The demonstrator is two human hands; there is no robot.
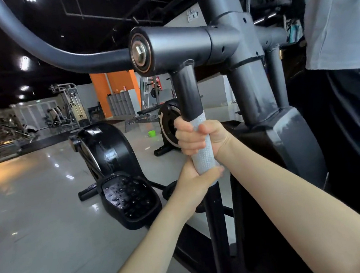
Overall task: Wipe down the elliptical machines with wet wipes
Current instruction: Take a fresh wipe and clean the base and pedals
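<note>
Fingers of the right hand: being clenched round the wet wipe, which is being held wrapped on the black upright bar of the elliptical machine. Left hand: being closed on the wipe's lower end, just beneath. Studded pedal: being shown left of the bar, above the grey floor.
</note>
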